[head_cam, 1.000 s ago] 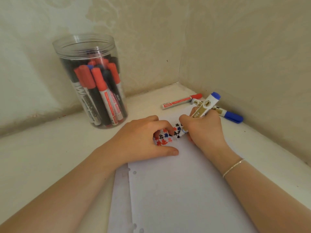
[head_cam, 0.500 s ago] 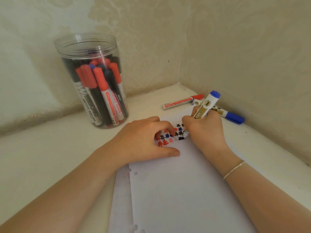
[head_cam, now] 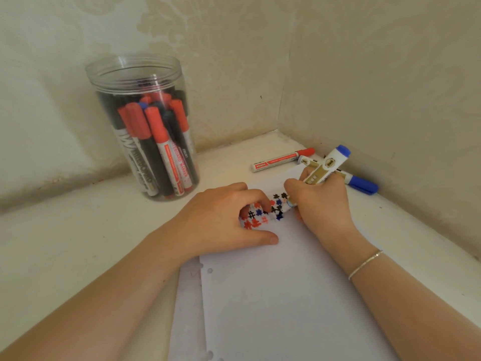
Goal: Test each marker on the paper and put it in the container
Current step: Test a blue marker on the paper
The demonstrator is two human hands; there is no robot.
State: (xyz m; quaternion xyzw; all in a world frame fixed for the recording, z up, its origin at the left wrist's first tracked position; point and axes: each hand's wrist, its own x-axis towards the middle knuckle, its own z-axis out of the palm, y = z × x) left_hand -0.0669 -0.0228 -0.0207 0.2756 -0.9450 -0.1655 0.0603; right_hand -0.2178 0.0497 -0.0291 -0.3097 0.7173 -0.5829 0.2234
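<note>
White punched paper (head_cam: 276,303) lies nearest on a pale table (head_cam: 78,243). The left hand (head_cam: 221,220) rests on the sheet, fingers curled, thumb flat, holding it down. Just beside it, the right hand (head_cam: 320,201) pinches a blue marker (head_cam: 325,166), tip on the paper among red, blue and black marks (head_cam: 263,212). Behind, a red marker (head_cam: 282,160) and another blue marker (head_cam: 360,184) lie near the corner. Far left, a clear jar (head_cam: 141,126) stands full of markers.

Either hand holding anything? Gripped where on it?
The right hand grips the blue marker low on its barrel, near the tip on the paper. The left hand holds nothing; it rests on the paper.
</note>
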